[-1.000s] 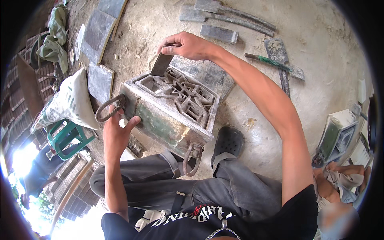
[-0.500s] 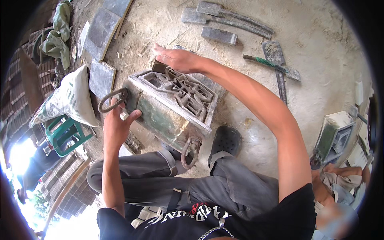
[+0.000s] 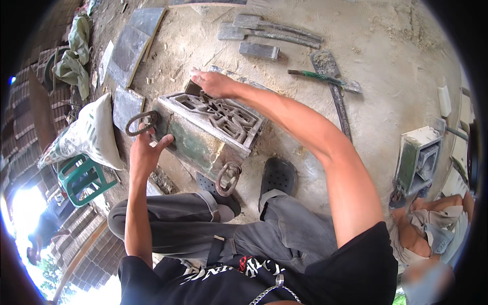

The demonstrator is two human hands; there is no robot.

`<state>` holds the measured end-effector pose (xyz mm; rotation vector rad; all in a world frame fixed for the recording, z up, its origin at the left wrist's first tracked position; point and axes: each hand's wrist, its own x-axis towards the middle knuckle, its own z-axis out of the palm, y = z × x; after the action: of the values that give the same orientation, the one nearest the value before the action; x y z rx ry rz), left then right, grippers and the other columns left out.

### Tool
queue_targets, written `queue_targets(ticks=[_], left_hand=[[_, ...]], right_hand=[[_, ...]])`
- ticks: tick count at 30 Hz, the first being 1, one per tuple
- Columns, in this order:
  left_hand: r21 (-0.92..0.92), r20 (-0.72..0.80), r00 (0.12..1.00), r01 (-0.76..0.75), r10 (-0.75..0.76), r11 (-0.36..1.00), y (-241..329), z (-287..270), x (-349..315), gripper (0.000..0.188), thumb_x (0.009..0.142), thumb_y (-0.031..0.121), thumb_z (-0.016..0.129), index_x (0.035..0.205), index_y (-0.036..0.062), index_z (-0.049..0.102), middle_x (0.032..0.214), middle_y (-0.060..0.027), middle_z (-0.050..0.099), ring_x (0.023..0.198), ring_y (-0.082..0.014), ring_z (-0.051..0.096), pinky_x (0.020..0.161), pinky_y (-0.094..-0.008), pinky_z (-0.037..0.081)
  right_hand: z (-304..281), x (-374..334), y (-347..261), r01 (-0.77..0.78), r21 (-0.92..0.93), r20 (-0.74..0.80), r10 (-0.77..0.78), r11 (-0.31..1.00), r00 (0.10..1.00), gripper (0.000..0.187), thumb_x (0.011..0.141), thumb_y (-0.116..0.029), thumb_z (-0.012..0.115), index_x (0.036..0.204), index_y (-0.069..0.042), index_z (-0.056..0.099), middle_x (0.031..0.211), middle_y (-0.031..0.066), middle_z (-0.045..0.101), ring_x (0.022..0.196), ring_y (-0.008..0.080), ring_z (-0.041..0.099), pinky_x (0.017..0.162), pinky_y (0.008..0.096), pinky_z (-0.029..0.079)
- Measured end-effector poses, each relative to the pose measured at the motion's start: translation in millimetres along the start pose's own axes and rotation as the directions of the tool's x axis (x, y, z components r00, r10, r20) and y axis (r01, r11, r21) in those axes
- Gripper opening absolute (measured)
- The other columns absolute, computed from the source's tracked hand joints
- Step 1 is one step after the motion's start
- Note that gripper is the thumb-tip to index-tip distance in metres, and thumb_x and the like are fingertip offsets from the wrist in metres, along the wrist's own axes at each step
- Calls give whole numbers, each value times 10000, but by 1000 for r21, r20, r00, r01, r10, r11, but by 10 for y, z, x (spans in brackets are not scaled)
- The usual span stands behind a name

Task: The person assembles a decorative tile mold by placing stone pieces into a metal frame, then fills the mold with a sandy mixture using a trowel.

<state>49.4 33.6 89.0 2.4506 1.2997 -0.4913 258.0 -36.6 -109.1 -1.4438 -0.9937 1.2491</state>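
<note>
A heavy box-shaped metal mould (image 3: pixel 195 147), worn green with caked grey powder, stands tilted in front of my feet. Its upper face holds an open geometric lattice (image 3: pixel 223 114). My left hand (image 3: pixel 146 155) is closed on the left end, fingers by a rusty ring handle (image 3: pixel 141 123) and thumb along the green side. A second ring handle (image 3: pixel 229 179) hangs at the near right corner. Reaching across the top, my right hand (image 3: pixel 216 84) is closed over the far left edge, by a dark block-like part (image 3: pixel 192 89); its fingertips are partly hidden.
Beyond lie flat metal bars (image 3: pixel 277 33), a grey block (image 3: pixel 259 50) and a green-handled trowel-like tool (image 3: pixel 325 76). Left are dark slabs (image 3: pixel 127 48), a white sack (image 3: pixel 94 132) and a green plastic stool (image 3: pixel 86 178). A seated person (image 3: pixel 422 234) is beside another mould (image 3: pixel 417 160) at right.
The view has shifted a little. The mould has tipped slightly, so its lattice face looks narrower, and more of my left shoe shows below the near ring. Both hands keep their places on it.
</note>
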Motion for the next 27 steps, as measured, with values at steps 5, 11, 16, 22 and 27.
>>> queue_targets(ticks=[5,11,16,22,27], left_hand=[[4,4,1000,11,-11,1000,5,-5,28,673,772,430,820,1141,-57,537,1098,-268,646,1086,-390,638,914,-434,483],[1,4,1000,27,-27,1000,47,-8,-12,666,763,439,821,1127,-40,536,1038,-262,650,1013,-394,644,862,-440,483],[-19,-75,994,-78,76,997,-54,71,10,637,770,438,810,1107,-23,527,962,-243,653,918,-417,641,797,-459,480],[6,-54,998,-39,39,999,-7,53,12,640,773,432,806,1129,-26,536,1050,-257,663,992,-428,645,815,-470,483],[1,-2,999,43,-43,999,93,-5,5,701,773,455,806,1179,-48,537,1099,-271,655,1035,-418,638,873,-444,489]], right_hand=[[-150,-6,-95,-13,-84,121,23,996,992,638,1059,-415,297,1507,37,257,1581,207,240,1423,356,346,1184,369,269],[-36,-39,-51,40,-177,53,-31,983,998,587,1066,-357,308,1509,26,262,1527,231,341,1343,387,451,1169,402,308],[24,27,11,229,-229,71,-219,946,973,519,1062,-302,351,1447,45,382,1494,258,379,1380,348,414,1172,390,316],[-3,-69,-71,173,-37,4,-173,984,985,535,1048,-341,401,1425,38,425,1534,184,356,1423,311,357,1195,354,254],[44,-135,-84,32,9,160,-33,999,987,588,1049,-412,363,1482,-15,354,1581,167,259,1457,319,277,1214,390,190]])
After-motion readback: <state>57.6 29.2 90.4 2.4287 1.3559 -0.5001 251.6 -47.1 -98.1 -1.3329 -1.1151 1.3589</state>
